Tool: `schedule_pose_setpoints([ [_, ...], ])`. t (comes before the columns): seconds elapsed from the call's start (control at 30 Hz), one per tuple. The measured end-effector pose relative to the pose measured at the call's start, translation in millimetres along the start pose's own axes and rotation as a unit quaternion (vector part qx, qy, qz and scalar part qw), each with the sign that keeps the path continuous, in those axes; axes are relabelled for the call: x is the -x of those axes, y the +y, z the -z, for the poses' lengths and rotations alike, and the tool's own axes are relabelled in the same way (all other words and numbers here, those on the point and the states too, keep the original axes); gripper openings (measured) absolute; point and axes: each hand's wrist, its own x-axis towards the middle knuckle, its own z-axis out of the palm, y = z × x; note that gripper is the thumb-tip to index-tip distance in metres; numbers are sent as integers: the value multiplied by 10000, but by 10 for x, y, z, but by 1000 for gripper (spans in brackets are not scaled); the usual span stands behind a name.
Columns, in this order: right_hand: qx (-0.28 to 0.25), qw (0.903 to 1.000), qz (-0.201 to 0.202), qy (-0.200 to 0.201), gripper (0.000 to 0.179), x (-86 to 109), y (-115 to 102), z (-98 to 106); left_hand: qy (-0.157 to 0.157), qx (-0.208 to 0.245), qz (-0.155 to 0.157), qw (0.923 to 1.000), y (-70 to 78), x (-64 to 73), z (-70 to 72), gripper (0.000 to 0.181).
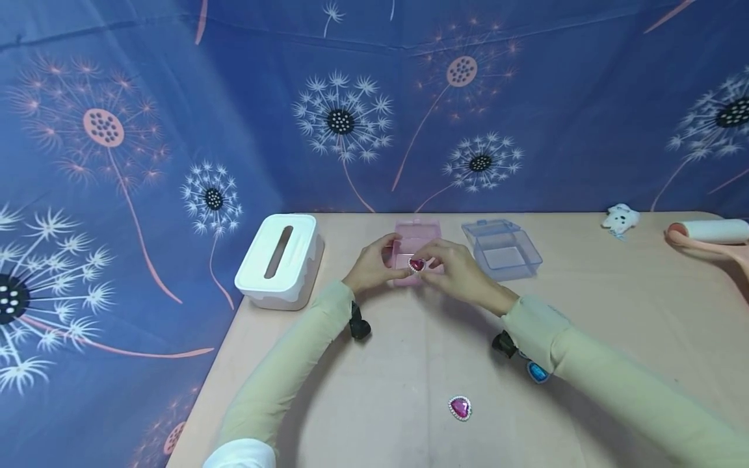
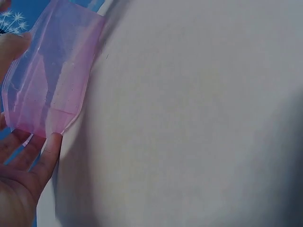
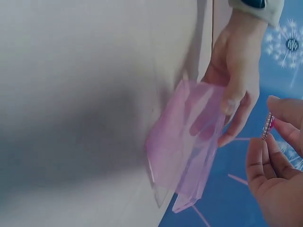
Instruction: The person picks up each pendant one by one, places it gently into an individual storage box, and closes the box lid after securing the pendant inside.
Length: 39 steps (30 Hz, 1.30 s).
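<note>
My left hand grips a see-through pink plastic box by its left end, thumb at the near side and fingers round the far side. The box's lid stands raised at the back. Over the box, my right hand pinches a red heart-shaped gem with a rim of small clear stones. In the right wrist view the gem is edge-on between thumb and fingertips, apart from the pink box. The left wrist view shows the left fingers against the box's end.
Right of the pink box stands an open see-through bluish box. A white tissue box is at the left. A pink gem lies in front, a blue gem by the right sleeve. A small white figure and a lint roller lie back right.
</note>
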Motion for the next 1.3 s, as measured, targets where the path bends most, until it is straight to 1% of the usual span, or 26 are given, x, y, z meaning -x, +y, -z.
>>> schedule_pose_setpoints([
  [0.17, 2, 9994, -341, -12, 24, -153, 115, -45, 0, -111, -45, 9999, 11, 6, 8, 82],
  [0.37, 104, 9975, -690, -100, 22, -326, 232, -115, 39, -209, 10, 9998, 6, 11, 14, 82],
  [0.6, 182, 9956, -902, -197, 19, -460, 349, -229, -13, -163, 39, 9999, -4, 14, 8, 83],
  [0.7, 222, 9953, -899, -288, 17, -482, 394, -277, -9, -148, 31, 9999, -6, 15, 9, 82],
  [0.9, 295, 9966, -500, -589, 15, -485, 386, -335, 26, -66, -24, 10000, -19, 8, 13, 83],
  [1.0, 362, 9952, -407, -814, 14, -503, 380, -350, 19, -36, -115, 9999, -21, 0, 12, 82],
  [1.07, 461, 9934, -416, -965, 14, -521, 378, -352, -10, -10, -167, 9999, -27, -5, 5, 82],
  [1.23, 902, 9860, -409, -1343, 12, -583, 402, -371, -23, -1, -161, 9999, -29, 8, -10, 84],
  [1.3, 1065, 9827, -466, -1440, 13, -608, 408, -376, -6, 15, -162, 9999, -22, 14, -12, 85],
])
